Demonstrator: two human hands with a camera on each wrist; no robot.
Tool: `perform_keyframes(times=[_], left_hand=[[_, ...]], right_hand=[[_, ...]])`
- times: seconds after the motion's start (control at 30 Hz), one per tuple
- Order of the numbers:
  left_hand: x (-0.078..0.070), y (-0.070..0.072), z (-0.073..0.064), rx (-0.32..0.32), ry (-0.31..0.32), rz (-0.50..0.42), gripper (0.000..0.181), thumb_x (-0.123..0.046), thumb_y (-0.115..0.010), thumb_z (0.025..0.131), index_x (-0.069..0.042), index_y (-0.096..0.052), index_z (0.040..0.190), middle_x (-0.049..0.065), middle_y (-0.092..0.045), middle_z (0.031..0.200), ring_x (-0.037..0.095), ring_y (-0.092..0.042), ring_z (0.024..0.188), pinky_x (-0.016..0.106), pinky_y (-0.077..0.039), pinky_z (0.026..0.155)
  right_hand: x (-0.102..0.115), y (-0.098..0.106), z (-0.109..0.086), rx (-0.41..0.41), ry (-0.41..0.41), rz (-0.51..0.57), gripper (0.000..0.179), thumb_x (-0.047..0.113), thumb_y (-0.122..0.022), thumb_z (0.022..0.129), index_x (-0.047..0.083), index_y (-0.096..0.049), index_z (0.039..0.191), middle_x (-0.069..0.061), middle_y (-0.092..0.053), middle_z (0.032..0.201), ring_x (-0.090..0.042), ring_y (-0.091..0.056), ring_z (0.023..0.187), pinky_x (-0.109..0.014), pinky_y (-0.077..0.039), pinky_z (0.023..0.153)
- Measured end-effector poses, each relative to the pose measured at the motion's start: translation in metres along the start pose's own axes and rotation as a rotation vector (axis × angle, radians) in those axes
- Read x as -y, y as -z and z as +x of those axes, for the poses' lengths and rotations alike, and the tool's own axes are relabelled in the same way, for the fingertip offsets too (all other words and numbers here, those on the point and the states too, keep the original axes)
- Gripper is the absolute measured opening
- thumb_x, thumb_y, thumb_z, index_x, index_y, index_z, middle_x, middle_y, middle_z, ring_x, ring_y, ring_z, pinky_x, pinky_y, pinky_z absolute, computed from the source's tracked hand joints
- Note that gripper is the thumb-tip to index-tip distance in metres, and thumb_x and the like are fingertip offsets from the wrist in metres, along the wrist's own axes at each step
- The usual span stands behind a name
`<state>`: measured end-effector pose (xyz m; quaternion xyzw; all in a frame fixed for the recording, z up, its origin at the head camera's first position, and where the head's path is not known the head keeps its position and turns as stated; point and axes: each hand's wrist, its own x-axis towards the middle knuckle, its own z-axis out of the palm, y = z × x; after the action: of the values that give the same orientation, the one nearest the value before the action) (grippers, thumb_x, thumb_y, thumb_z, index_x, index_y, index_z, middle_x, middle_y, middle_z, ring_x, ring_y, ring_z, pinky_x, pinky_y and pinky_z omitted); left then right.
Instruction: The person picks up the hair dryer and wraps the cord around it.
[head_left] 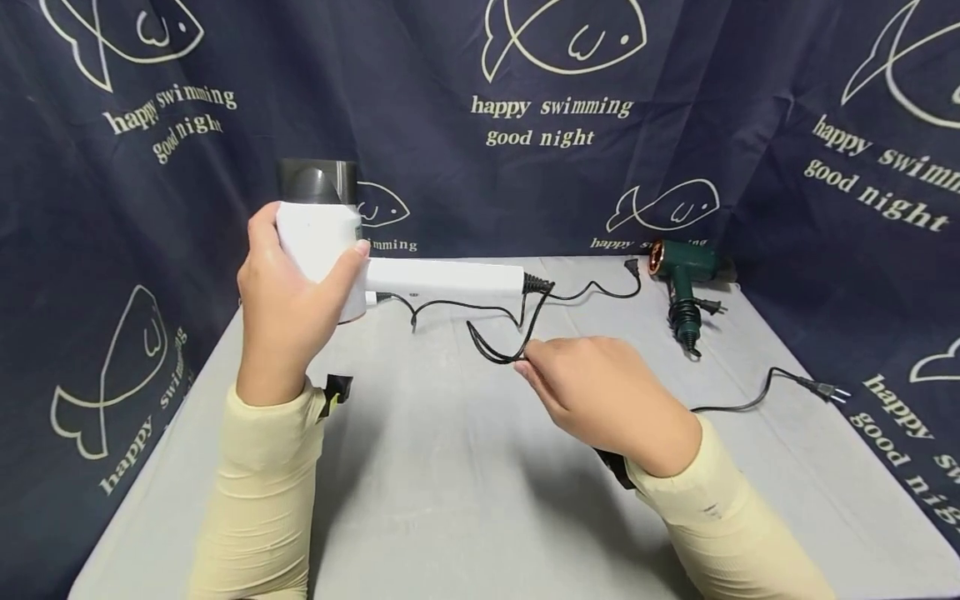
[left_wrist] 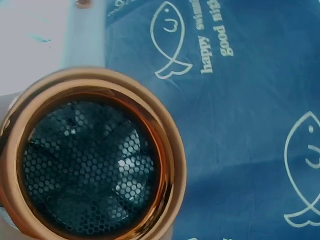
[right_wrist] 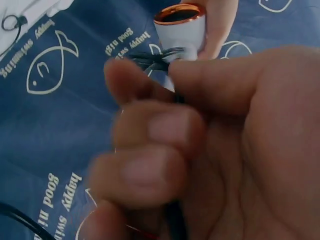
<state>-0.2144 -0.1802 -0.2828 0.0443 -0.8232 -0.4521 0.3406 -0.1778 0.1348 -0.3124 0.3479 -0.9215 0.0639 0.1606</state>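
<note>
My left hand [head_left: 288, 287] grips a white hair dryer [head_left: 318, 242] round its barrel, with the black nozzle [head_left: 318, 182] upward and the handle [head_left: 446, 277] pointing right. In the left wrist view the dryer's copper-coloured rim [left_wrist: 172, 150] and mesh grille [left_wrist: 90, 165] fill the lower left. The black cord [head_left: 540, 312] leaves the handle's end and runs in loops to my right hand [head_left: 603, 396], which pinches them between thumb and finger. In the right wrist view the bunched cord [right_wrist: 157, 60] shows at the thumb tip, and the other fingers curl round the cord below.
A dark green hair dryer [head_left: 684, 262] lies at the back right, its cord wrapped round the handle. Another black cord [head_left: 472, 304] with a plug [head_left: 632, 267] lies behind the white handle. A two-pin plug [head_left: 828, 390] rests near the table's right edge. Dark blue curtains [head_left: 450, 50] surround the table.
</note>
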Motion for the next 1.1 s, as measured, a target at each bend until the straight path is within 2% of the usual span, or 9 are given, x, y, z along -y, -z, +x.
perform_keyframes(times=[0.1,0.23,0.3,0.4,0.5,0.77,1.1], left_hand=[[0.001,-0.002,0.0,0.0,-0.031,0.005,0.081,-0.048,-0.081,0.079,-0.019,-0.047,0.146,0.008,-0.062,0.106,0.022,-0.057,0.092,0.036,-0.045,0.076],[0.002,-0.004,-0.001,0.057,-0.055,0.007,0.078,-0.046,-0.083,0.079,-0.021,-0.05,0.145,0.007,-0.065,0.107,0.023,-0.059,0.091,0.037,-0.047,0.074],[0.003,-0.005,-0.003,0.091,-0.061,0.014,0.077,-0.044,-0.084,0.079,-0.022,-0.051,0.145,0.006,-0.066,0.108,0.023,-0.06,0.091,0.038,-0.048,0.074],[0.005,-0.006,-0.004,0.128,-0.077,0.022,0.076,-0.042,-0.084,0.078,-0.021,-0.053,0.145,0.007,-0.067,0.106,0.024,-0.061,0.089,0.04,-0.049,0.071],[0.005,-0.006,-0.003,0.147,-0.098,0.024,0.074,-0.041,-0.084,0.078,-0.02,-0.055,0.143,0.008,-0.068,0.102,0.024,-0.061,0.085,0.039,-0.05,0.068],[0.005,-0.004,-0.002,0.183,-0.128,0.032,0.069,-0.04,-0.083,0.079,-0.019,-0.058,0.14,0.009,-0.07,0.097,0.024,-0.063,0.082,0.039,-0.049,0.066],[0.005,-0.001,-0.001,0.221,-0.127,0.005,0.068,-0.04,-0.083,0.08,-0.026,-0.058,0.141,0.006,-0.067,0.103,0.022,-0.062,0.088,0.04,-0.052,0.07]], right_hand=[[0.001,0.001,0.001,-0.116,0.115,0.009,0.031,0.031,-0.057,0.105,0.021,-0.048,0.078,0.011,-0.037,0.063,-0.009,-0.037,0.054,-0.029,-0.033,0.048],[0.0,0.0,0.005,-0.277,0.299,0.121,0.02,0.027,-0.056,0.107,0.017,-0.059,0.089,0.01,-0.044,0.071,-0.006,-0.04,0.06,-0.026,-0.038,0.054],[-0.002,0.001,0.007,-0.353,0.356,0.162,0.019,0.026,-0.054,0.108,0.014,-0.064,0.095,0.009,-0.047,0.073,-0.006,-0.041,0.062,-0.025,-0.04,0.056],[-0.006,0.003,0.01,-0.438,0.392,0.187,0.024,0.025,-0.052,0.109,0.01,-0.069,0.101,0.007,-0.05,0.075,-0.006,-0.043,0.063,-0.025,-0.042,0.056],[-0.012,0.007,0.01,-0.484,0.383,0.184,0.026,0.025,-0.053,0.108,0.009,-0.072,0.101,0.006,-0.049,0.073,-0.006,-0.042,0.062,-0.024,-0.041,0.055],[-0.024,0.014,0.01,-0.532,0.325,0.145,0.027,0.025,-0.053,0.108,0.008,-0.073,0.104,0.002,-0.054,0.076,-0.008,-0.042,0.064,-0.025,-0.04,0.057],[-0.035,0.01,0.009,-0.534,0.19,0.171,0.016,0.02,-0.061,0.103,0.012,-0.074,0.098,0.007,-0.055,0.073,-0.007,-0.042,0.065,-0.024,-0.037,0.06]])
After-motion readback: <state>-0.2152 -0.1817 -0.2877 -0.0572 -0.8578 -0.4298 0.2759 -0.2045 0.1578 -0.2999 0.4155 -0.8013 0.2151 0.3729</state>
